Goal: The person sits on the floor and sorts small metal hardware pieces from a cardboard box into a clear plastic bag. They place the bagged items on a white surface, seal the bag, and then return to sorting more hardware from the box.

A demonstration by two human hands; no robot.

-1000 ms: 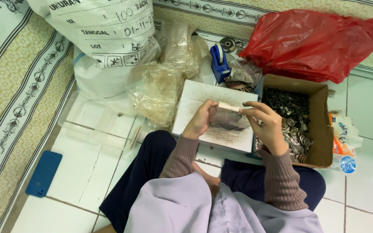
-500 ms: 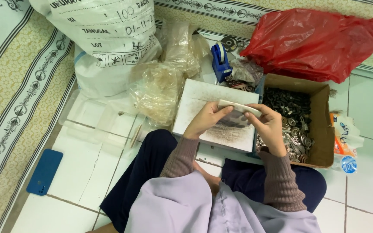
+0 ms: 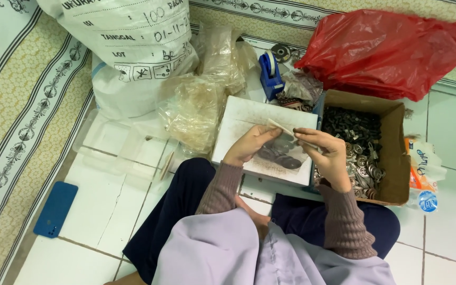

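Head view, person seated cross-legged on white floor tiles (image 3: pixel 101 211). Both hands are raised over a flat white tray (image 3: pixel 249 119) that lies on the floor ahead of the knees.

Left hand (image 3: pixel 250 143): fingers curled, thumb and fingertips pinched shut on the near end of a small clear plastic bag (image 3: pixel 286 128), which is stretched as a thin strip between the two hands. Right hand (image 3: pixel 325 153): fingers closed on the bag's other end, knuckles up. The bag sits above the tray's middle, just over a dark pile of small round metal parts (image 3: pixel 281 157) on the tray.

Change against the frame half a second back: the hands were then level and close together with the strip held nearly horizontal; now the strip slants, left end higher, and the right hand sits lower and nearer the open brown cardboard box (image 3: pixel 391 153) of grey and silver metal parts. A second back the bag hung open and wider between the hands.

Unmoved: large white woven sack (image 3: pixel 133 53) at upper left, heap of clear plastic bags (image 3: pixel 201 100) beside it, blue tape dispenser (image 3: pixel 270 74), red plastic bag (image 3: pixel 386 50) behind the box, blue phone (image 3: pixel 55 209) on the tiles at left.
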